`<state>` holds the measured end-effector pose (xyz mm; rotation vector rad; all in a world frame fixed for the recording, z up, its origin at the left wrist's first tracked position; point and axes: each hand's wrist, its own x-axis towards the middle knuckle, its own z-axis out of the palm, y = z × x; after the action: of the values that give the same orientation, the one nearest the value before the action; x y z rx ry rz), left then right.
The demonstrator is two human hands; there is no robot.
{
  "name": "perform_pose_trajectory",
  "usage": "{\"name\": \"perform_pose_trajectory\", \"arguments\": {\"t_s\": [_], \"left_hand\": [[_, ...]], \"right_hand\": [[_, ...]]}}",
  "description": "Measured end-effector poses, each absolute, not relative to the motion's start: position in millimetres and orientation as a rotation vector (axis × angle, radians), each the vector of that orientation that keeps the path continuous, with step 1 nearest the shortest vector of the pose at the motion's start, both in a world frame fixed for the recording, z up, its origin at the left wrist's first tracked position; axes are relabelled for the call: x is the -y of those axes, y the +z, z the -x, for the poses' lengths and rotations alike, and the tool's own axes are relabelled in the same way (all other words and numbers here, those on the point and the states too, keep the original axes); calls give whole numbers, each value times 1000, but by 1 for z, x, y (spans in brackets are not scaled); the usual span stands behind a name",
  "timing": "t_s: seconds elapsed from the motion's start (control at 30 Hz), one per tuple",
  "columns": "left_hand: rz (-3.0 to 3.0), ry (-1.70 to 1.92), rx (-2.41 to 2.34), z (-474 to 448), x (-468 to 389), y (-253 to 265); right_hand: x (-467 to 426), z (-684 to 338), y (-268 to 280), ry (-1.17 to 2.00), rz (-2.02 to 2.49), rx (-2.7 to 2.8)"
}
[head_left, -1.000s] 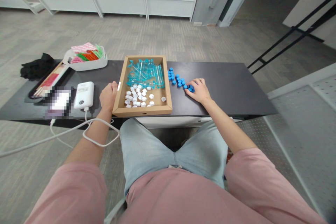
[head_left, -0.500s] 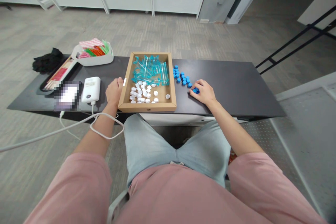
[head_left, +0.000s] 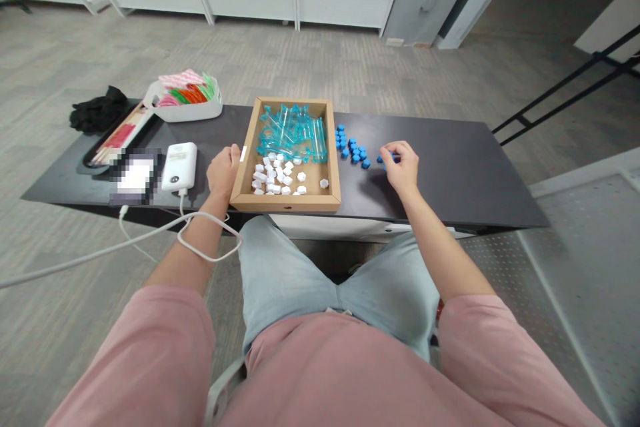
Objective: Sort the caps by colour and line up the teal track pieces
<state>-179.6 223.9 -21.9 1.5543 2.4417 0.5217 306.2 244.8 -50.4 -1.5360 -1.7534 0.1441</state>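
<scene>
My right hand (head_left: 401, 165) is on the dark tabletop, fingers bent and closed around small blue pieces (head_left: 380, 159), blue showing at the fingertips and between them. Just to its left lies a loose group of small blue knob-like pieces (head_left: 353, 147). A shallow cardboard box (head_left: 311, 203) stands left of these, holding clear tubes with teal ends (head_left: 285, 137) and a scatter of white hexagonal pieces (head_left: 274, 175). Against the box's left side rests my left hand (head_left: 223, 170), closed in a loose fist; anything inside its fingers is hidden.
Left of the box are a white power bank (head_left: 179, 167) with a cable (head_left: 150, 235), a blurred phone (head_left: 135, 179), a black tray (head_left: 90, 163) of sticks, a white basket (head_left: 193, 111) of coloured strips and a black cloth (head_left: 99, 110). The tabletop (head_left: 465, 173) extends right.
My right hand has moved slightly right, away from the blue group, with blue pieces at its fingers. My left hand stays beside the box. The whole view has shifted a little.
</scene>
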Motion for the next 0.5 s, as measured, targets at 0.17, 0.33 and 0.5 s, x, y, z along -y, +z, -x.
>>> {"name": "perform_pose_trajectory", "arguments": {"t_s": [0.17,0.33,0.5], "left_hand": [[-1559,525,-2446,180,-224,-23],[-1593,494,-2449,179,-225,-23],[-1574,520,-2438,178,-225,-23]], "right_hand": [[-251,-228,-20,257,1323,1818],[-238,-133,-7,448,1066,2113],[-232,-122,-7,506,976,2152]]}}
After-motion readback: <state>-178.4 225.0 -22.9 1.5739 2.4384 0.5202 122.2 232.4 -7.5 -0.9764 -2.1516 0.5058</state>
